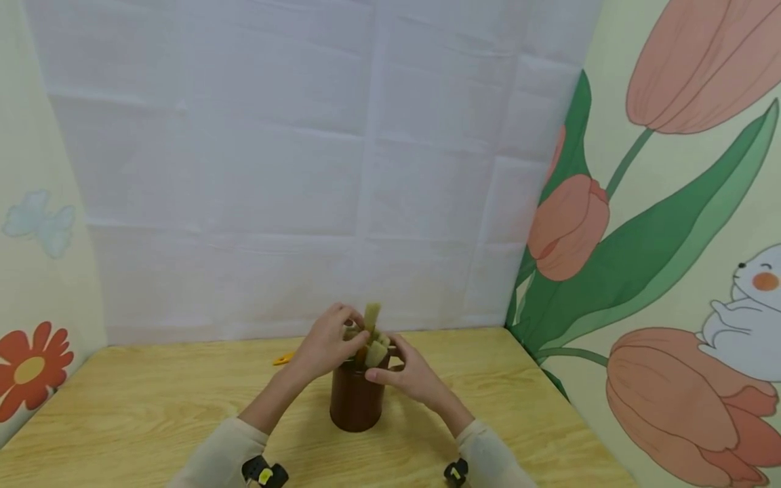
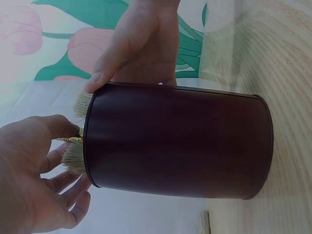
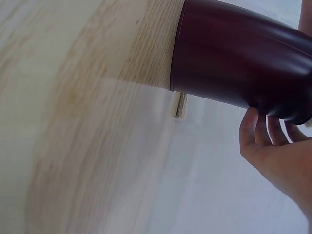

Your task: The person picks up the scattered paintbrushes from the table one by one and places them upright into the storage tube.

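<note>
A dark brown cylindrical brush pot [image 1: 356,403] stands upright on the table. Several paintbrushes are in it, pale bristles [image 1: 376,354] upward; one paintbrush [image 1: 372,315] rises above the others. My left hand [image 1: 329,342] is over the pot's mouth, thumb and fingers pinching a paintbrush at its gold-coloured ferrule [image 2: 74,139], seen in the left wrist view. With my right hand [image 1: 415,374] I grip the pot at its right side near the rim, the thumb [image 2: 100,75] at the edge. The fingers [image 3: 262,130] touch the wall in the right wrist view. Inside the pot, the handles are mostly hidden.
Behind the pot, to its left, a paintbrush with an orange-yellow handle [image 1: 283,359] lies on the wooden table [image 1: 152,400]. Its bristles [image 3: 179,105] show past the pot in the right wrist view. White sheeting [image 1: 274,169] hangs at the back.
</note>
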{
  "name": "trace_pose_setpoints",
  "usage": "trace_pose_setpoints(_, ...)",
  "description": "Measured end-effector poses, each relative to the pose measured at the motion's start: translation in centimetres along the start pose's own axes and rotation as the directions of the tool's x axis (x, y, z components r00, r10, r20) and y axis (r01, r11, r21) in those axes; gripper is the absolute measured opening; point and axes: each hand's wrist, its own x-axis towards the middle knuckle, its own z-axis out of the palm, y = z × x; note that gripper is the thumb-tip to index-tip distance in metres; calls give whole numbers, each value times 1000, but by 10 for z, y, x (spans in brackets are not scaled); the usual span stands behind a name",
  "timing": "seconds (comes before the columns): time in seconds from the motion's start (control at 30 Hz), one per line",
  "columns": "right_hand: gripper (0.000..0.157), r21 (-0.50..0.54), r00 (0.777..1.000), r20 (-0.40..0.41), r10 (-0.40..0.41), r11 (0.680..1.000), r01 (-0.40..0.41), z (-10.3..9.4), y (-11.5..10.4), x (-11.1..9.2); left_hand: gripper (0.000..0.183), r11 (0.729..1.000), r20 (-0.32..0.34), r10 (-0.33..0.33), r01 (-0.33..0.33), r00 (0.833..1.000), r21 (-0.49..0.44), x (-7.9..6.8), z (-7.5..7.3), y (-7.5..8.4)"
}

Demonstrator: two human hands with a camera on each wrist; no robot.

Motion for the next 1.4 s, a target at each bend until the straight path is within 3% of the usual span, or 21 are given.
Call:
trace_pose_setpoints(0.27, 64, 18, 1000, 16, -14, 1000, 14, -1, -1, 1, 13, 999, 114, -51, 48, 992, 23, -1, 1, -1)
trace_pose_setpoints(0.4, 66, 17, 1000, 17, -17, 1000, 17, -1, -2, 1, 14, 997, 124, -81, 79, 989, 17, -1, 2, -2)
trace_pose_setpoints(0.6, 64, 24, 1000, 17, -1, 1000, 1, 0, -3, 0, 16, 995, 106, -94, 95, 990, -6, -2, 4, -3)
trace_pose_setpoints(0.83, 67, 22, 1000, 14, 3, 1000, -3, -1, -3, 0, 9, 998, 48, -48, 50, 998, -33, -3, 5, -2)
trace_pose_setpoints(1.03, 67, 26, 1000, 19, 18, 999, -19, 0, -2, 0, 10, 998, 41, -19, 21, 999, -54, -5, 3, -5)
trace_pose_setpoints(1.23, 68, 7, 1000, 9, 13, 1000, -13, 0, -2, 0, 20, 996, -8, 5, -5, 1000, -86, -5, -7, -12)
trace_pose_setpoints(1.4, 71, -10, 1000, -4, 8, 1000, -8, 0, 2, 0, 39, 998, -20, -30, 29, 999, -54, -2, -12, -24)
